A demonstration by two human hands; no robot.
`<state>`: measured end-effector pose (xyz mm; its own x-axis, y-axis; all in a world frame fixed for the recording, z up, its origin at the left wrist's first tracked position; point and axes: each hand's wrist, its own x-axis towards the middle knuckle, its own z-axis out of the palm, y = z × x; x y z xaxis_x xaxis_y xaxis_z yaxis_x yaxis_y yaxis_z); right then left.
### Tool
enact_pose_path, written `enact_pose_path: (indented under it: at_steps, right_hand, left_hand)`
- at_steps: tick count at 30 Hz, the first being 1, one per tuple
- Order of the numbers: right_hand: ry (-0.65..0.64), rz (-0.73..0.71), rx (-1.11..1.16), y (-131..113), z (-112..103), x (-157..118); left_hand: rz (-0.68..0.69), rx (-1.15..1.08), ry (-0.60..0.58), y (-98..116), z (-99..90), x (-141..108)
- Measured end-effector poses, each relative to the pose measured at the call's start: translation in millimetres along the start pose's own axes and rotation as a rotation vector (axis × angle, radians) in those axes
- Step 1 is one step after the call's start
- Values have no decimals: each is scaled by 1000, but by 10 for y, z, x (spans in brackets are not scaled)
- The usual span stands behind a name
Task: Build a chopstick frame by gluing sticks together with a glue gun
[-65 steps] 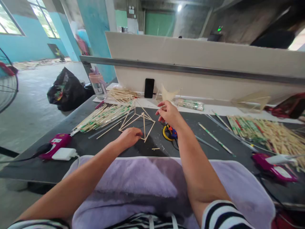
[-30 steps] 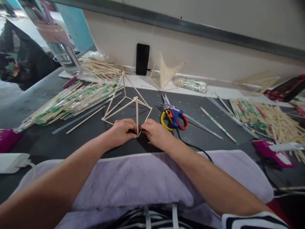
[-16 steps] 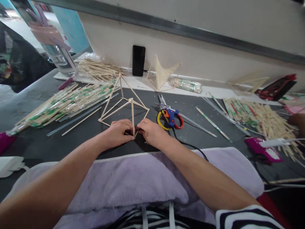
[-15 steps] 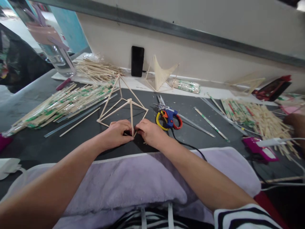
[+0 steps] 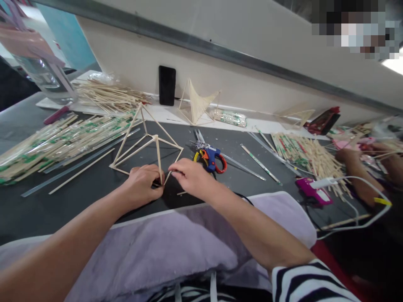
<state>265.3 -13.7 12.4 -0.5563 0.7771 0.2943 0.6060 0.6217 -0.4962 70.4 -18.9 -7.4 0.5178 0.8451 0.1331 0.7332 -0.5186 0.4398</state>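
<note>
A frame of thin wooden sticks [image 5: 159, 157] with two raised peaks stands on the dark table in front of me. My left hand [image 5: 145, 181] is closed around its near bottom corner, by the foot of an upright stick. Just right of that corner, my right hand [image 5: 191, 177] has thumb and forefinger pinched at the low side stick; whatever lies between the fingertips is too small to make out. Beyond my right hand lies a blue glue gun [image 5: 213, 158] with an orange trigger, together with scissors [image 5: 223, 167] with yellow and red handles.
Bagged sticks [image 5: 72, 140] and a water bottle [image 5: 47, 75] are at left. Behind stand a phone [image 5: 166, 85] and a finished-looking stick model [image 5: 197, 102]. Loose sticks [image 5: 317, 163] and a magenta device [image 5: 313, 191] lie right, near another person's arm [image 5: 359, 174].
The view has shifted right, so things appear further left. My right fingertips have drawn slightly away from the near corner, while my left hand stays on it.
</note>
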Motion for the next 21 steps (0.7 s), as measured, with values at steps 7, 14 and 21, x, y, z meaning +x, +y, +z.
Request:
enact_pose_path:
  at_steps: [7,14,21]
  right_hand:
    - [34,462,-347,345,-773,-72]
    - [-213,847,-391,780,-693,-173]
    - [-147,983,-178,693,-713,-131]
  left_hand:
    - [72,-82,-73,-60,-84,-4]
    - [72,-130,-110,-77,-127,-9]
    - [93,-204,-129,-126,-181,-32]
